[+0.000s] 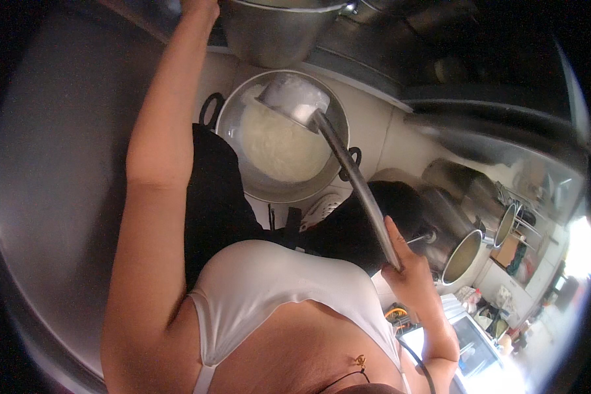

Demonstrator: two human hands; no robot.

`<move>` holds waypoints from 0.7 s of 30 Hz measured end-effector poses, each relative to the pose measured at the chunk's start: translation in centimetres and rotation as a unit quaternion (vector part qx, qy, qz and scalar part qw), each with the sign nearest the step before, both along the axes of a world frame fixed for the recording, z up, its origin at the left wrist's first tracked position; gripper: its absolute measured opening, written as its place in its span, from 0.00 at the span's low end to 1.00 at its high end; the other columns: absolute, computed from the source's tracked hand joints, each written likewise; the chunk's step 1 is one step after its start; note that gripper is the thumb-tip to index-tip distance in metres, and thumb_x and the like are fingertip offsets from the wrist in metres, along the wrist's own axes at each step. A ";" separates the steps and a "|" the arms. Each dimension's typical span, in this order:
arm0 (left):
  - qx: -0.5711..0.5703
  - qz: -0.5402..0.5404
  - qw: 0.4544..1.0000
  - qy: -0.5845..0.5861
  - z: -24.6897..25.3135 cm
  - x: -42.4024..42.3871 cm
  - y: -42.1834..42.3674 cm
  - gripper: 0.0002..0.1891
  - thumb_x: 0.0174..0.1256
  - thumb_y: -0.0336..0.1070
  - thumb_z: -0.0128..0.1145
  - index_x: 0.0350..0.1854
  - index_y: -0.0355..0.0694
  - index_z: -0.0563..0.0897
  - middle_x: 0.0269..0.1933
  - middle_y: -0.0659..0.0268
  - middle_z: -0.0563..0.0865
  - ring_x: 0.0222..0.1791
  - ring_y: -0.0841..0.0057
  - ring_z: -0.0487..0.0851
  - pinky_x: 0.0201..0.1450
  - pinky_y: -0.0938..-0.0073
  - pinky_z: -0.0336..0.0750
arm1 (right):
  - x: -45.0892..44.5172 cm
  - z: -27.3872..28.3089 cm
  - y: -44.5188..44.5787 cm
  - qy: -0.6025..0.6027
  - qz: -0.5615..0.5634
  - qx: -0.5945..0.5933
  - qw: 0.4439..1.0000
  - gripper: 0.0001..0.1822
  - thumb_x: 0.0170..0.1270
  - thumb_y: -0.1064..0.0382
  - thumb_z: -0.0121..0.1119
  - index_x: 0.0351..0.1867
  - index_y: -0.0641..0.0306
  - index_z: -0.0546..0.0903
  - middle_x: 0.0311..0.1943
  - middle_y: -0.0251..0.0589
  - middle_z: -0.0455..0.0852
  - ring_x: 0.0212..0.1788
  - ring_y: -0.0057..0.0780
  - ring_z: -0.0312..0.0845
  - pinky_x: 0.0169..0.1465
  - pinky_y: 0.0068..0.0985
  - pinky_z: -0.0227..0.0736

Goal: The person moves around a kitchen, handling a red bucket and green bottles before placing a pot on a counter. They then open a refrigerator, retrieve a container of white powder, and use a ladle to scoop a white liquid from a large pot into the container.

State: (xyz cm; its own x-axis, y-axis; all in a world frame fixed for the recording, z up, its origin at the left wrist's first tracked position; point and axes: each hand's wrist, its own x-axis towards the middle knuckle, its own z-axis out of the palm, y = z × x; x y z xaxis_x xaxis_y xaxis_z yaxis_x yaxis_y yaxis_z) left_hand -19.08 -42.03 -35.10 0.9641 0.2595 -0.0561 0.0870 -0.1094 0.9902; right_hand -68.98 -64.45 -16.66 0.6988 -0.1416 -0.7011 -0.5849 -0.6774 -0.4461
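Note:
A metal wok-like pan [231,167] with two black loop handles stands on the tiled floor between my knees, holding a pale, creamy mass [280,147]. My right hand [409,273] grips the end of a long tubular handle. At its far end the large metal ladle [295,101] is tipped over the back of the pan, its bowl coated with whitish residue. My left arm reaches forward to the top edge, where my left hand [199,7] is mostly cut off. It is near a tall metal pot [276,34], and its fingers are hidden.
A broad dark metal surface [54,147] runs along my left. To the right, steel pots [460,258] stand near my leg, with bags and clutter [497,305] farther off. A metal ledge [364,79] lies behind the pan. My shoe [322,207] is close to its front rim.

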 end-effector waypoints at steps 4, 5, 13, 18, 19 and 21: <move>-0.003 -0.003 1.000 -0.003 -0.3 -0.1 0.1 0.24 0.63 0.43 0.56 0.54 0.28 0.80 0.56 0.49 0.82 0.57 0.60 0.77 0.59 0.64 0.69 | -0.6 -0.4 -0.7 -0.010 -0.014 0.014 1.000 0.45 0.52 0.75 0.56 0.75 0.50 0.58 0.24 0.56 0.78 0.23 0.41 0.79 0.33 0.25 0.72; -0.016 -0.006 0.999 -0.031 -0.2 -0.3 0.0 0.24 0.63 0.42 0.56 0.55 0.28 0.80 0.56 0.50 0.82 0.57 0.60 0.77 0.60 0.65 0.68 | -0.8 -0.5 -1.0 -0.016 -0.028 0.029 0.999 0.45 0.53 0.74 0.55 0.76 0.50 0.58 0.24 0.54 0.78 0.22 0.37 0.78 0.32 0.24 0.72; -0.079 -0.057 0.984 -0.148 -0.1 -1.7 -0.3 0.28 0.63 0.38 0.54 0.65 0.30 0.72 0.64 0.52 0.77 0.62 0.62 0.72 0.63 0.70 0.65 | -2.3 0.8 -5.4 0.139 -0.421 0.436 0.783 0.44 0.53 0.78 0.50 0.76 0.56 0.56 0.18 0.32 0.65 0.11 0.17 0.57 0.13 0.18 0.56; -0.120 -0.038 0.983 -0.133 -2.9 -0.2 0.2 0.26 0.63 0.35 0.59 0.64 0.33 0.73 0.61 0.54 0.79 0.58 0.59 0.76 0.62 0.62 0.69 | -8.9 -0.6 -8.8 0.115 -0.520 0.625 0.571 0.42 0.55 0.79 0.49 0.74 0.65 0.52 0.22 0.43 0.68 0.11 0.19 0.62 0.08 0.17 0.55; -0.165 -0.059 0.974 -0.146 -1.9 -0.2 -0.1 0.24 0.64 0.32 0.60 0.62 0.34 0.74 0.59 0.56 0.81 0.55 0.59 0.79 0.61 0.58 0.71 | -10.1 -0.5 -8.4 0.090 -0.542 0.628 0.551 0.42 0.54 0.79 0.50 0.74 0.67 0.50 0.21 0.44 0.69 0.10 0.21 0.63 0.08 0.18 0.55; -0.165 -0.032 0.983 -0.072 -0.9 -1.3 -0.7 0.21 0.63 0.33 0.60 0.59 0.34 0.78 0.57 0.56 0.82 0.54 0.61 0.78 0.61 0.62 0.68 | -11.1 -0.2 -8.5 0.073 -0.529 0.651 0.538 0.42 0.54 0.78 0.51 0.73 0.68 0.50 0.19 0.43 0.68 0.09 0.21 0.62 0.08 0.18 0.55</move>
State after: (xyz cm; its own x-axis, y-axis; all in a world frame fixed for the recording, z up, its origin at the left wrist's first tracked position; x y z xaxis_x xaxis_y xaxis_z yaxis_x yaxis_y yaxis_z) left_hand -20.38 -42.78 -35.98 0.9820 0.1884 0.0118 -0.0538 0.2194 0.9742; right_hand -80.05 -72.98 -16.86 0.6343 0.2717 -0.7238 -0.4284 0.9028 -0.0365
